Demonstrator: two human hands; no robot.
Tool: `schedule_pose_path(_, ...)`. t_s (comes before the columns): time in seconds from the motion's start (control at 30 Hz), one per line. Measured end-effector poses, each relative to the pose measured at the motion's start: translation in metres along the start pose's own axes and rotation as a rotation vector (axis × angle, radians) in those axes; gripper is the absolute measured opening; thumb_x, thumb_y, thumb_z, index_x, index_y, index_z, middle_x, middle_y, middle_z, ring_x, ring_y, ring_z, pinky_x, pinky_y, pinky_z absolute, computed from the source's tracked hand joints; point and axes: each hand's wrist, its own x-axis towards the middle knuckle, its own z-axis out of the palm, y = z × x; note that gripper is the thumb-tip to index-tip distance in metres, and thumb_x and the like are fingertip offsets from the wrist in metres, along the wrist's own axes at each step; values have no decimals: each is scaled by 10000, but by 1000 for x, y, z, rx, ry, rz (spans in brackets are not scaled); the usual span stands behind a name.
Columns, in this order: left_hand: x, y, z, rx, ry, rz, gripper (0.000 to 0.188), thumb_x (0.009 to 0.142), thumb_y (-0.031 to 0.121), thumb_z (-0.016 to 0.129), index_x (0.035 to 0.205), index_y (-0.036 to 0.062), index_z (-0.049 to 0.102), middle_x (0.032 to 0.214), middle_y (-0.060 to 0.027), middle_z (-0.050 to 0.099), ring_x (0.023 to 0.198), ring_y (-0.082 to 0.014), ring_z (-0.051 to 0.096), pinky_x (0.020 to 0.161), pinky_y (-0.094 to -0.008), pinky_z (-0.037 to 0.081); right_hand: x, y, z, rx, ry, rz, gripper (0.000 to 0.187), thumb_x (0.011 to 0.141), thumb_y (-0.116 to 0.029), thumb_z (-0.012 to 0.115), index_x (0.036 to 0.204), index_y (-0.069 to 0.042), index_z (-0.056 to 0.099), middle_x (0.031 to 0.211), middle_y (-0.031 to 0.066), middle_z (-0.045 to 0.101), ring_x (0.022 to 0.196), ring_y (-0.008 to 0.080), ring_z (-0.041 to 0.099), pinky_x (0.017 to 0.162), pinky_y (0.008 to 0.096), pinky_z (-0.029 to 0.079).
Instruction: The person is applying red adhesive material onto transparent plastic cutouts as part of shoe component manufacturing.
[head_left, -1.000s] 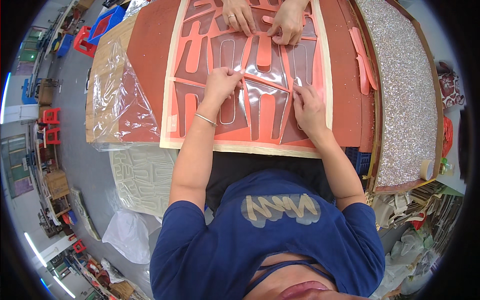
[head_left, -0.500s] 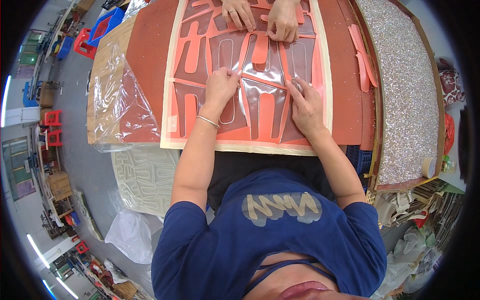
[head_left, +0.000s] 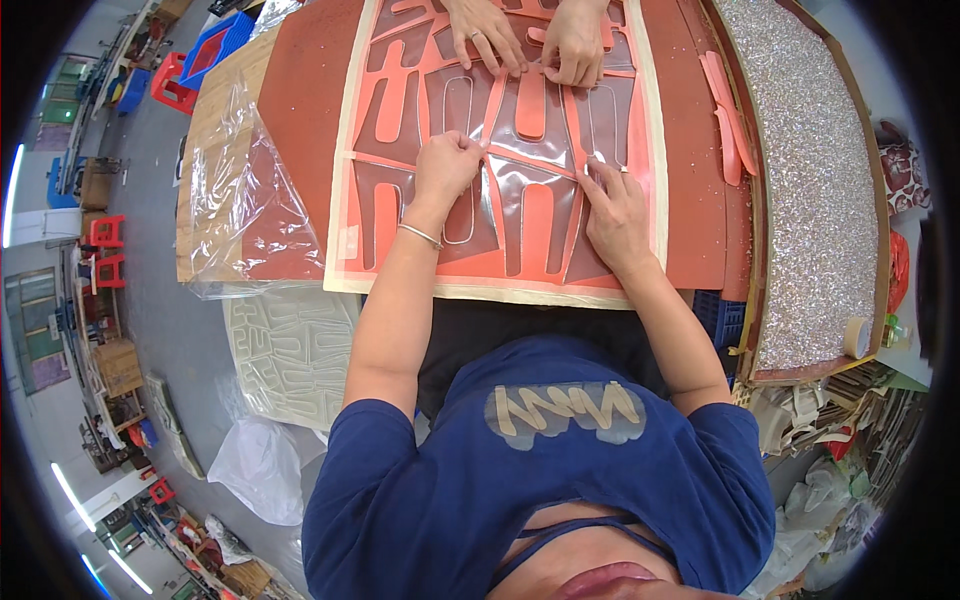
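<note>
A coral-orange cut-out sheet [head_left: 450, 268] with long openings lies flat, with shiny clear film [head_left: 535, 200] showing in its gaps. My left hand [head_left: 447, 170] is closed in a pinch at a junction of its narrow strips, left of the middle. Farther right, my right hand [head_left: 612, 215] has its thumb and fingers together on another strip junction, fingertips partly hidden. Between my hands runs a thin slanting strip of the sheet. Across the table, another person's two hands [head_left: 577, 45] work at the same sheet's strips, near a rounded coral tongue [head_left: 531, 108].
A cream border [head_left: 480, 292] frames the sheet on a reddish-brown board [head_left: 290, 120]. Crumpled clear plastic [head_left: 240, 200] covers the board's left side. Loose coral pieces [head_left: 728, 125] lie at right, beside a glittery silver panel [head_left: 810, 200] with a tape roll [head_left: 856, 338]. Blue crates [head_left: 217, 48] stand far left.
The sheet has shifted slightly to the right in view. My hands stay at nearly the same strip junctions, and the left fingers are drawn closer together. The other person's hands have moved slightly closer together.
</note>
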Motion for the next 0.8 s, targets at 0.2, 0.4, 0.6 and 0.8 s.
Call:
schedule_pose_path(0.2,1,-4,2,36,28,41,314,828,319,659,748,17,619,562,-38,581,456,-115,542,414,-273,414,-1,1,1,8,-23,-9,259,735,4,557,975,-17,651,1029,95,604,821,253,522,750,358,436)
schedule_pose_path(0.4,3,-13,10,156,142,179,346,831,337,640,784,-5,632,588,-77,618,538,-179,603,561,-326,468,-1,1,3,-13,-22,-15,248,733,-6,547,956,-26,655,1043,76,607,823,243,520,757,348,431)
schedule_pose_path(0.6,-6,7,3,129,50,139,304,829,287,627,811,-16,633,753,-190,648,751,-357,632,713,-436,481,-2,1,1,-29,-20,10,251,729,-15,538,948,-44,658,1058,57,625,856,257,527,788,352,412)
schedule_pose_path(0.8,-35,30,15,492,162,199,214,865,179,577,958,-7,526,885,-222,626,793,-402,624,700,-465,505,-4,11,4,65,-49,69,228,750,-7,550,938,-54,670,1062,54,650,912,258,540,833,387,383)
